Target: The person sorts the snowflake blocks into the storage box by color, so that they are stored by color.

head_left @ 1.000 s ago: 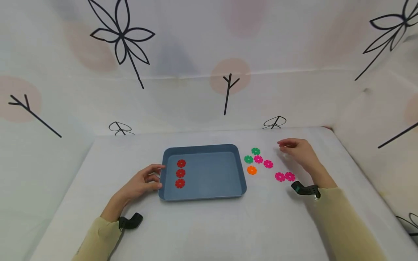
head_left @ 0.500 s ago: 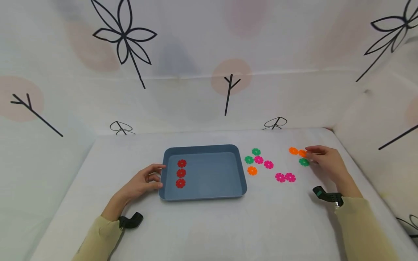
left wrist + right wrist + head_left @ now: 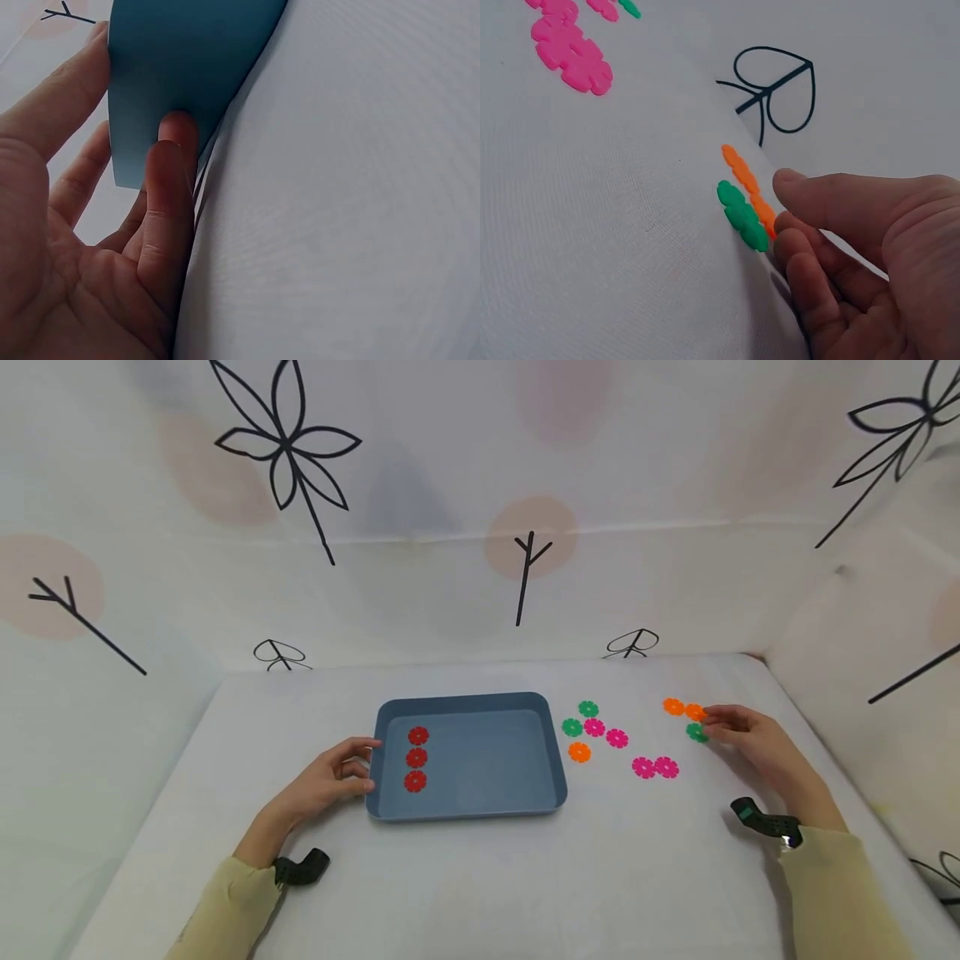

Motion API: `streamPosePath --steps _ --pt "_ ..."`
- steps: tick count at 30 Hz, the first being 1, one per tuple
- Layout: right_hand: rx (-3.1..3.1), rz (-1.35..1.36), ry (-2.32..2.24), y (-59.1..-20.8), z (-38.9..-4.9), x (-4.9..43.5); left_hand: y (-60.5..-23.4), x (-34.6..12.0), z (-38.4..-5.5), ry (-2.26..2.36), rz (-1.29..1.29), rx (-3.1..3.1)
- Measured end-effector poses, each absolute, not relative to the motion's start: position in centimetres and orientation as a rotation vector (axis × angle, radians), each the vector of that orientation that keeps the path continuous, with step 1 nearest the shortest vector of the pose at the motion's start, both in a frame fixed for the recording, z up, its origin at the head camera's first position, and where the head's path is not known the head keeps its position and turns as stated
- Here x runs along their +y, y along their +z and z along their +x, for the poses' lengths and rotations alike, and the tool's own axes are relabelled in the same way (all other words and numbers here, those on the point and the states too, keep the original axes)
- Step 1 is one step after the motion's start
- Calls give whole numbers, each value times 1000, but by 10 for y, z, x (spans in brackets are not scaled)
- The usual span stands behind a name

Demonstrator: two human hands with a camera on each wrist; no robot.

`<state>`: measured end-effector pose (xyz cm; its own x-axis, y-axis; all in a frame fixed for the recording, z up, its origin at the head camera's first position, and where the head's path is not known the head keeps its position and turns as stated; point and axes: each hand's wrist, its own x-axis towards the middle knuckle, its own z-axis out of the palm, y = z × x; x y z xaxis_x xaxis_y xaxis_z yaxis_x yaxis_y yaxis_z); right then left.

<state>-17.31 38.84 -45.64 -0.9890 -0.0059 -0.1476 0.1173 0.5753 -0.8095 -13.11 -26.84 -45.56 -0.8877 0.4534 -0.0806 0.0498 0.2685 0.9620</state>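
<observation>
My left hand (image 3: 326, 772) rests at the left end of a blue-grey rectangular tray (image 3: 487, 764). In the left wrist view its fingertips touch the tray's outer wall (image 3: 180, 60) and rim. Three red notched plastic discs (image 3: 416, 757) lie in a column inside the tray, toward its left side. At the table's far right, my right hand (image 3: 761, 747) hovers with loosely bent fingers beside a green disc (image 3: 696, 732) and an orange disc (image 3: 694, 712). The right wrist view shows a gap between thumb and fingers, with the fingertips right at the edges of these discs.
Another orange disc (image 3: 673, 706) adjoins the first. Between tray and right hand lie two pink discs (image 3: 655, 767) side by side and a looser group with green discs (image 3: 572, 727), pink discs (image 3: 617, 737) and an orange disc (image 3: 579, 752). A patterned cloth wall (image 3: 450, 602) stands behind the table.
My right hand has moved right and slightly nearer, uncovering two orange discs and a green one at the far right. My left hand and the tray stay put.
</observation>
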Motion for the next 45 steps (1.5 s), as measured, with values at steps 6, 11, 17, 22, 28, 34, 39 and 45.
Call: streamPosePath --steps 6,11,17,22,28,34,39,45 --pt "2632 104 -1475 -460 -173 389 -454 -268 -129 1654 442 2197" --pt "2651 148 -1439 -460 -174 384 -454 -267 -129 1651 436 2203" --pt "2709 197 -1351 -460 -175 381 -455 -268 -131 1660 442 2191" --pt "2736 215 -1308 -460 -174 379 -455 -269 -132 1661 458 2198" --pt "2767 241 -1281 -459 -174 376 -456 -269 -132 1672 479 2195" --pt "2781 227 -1250 -457 -173 375 -456 -268 -131 1658 433 2199" --pt "2751 206 -1232 -456 -173 376 -455 -268 -130 1648 438 2208" --pt "2744 230 -1210 -454 -173 374 -454 -267 -129 1650 447 2207"
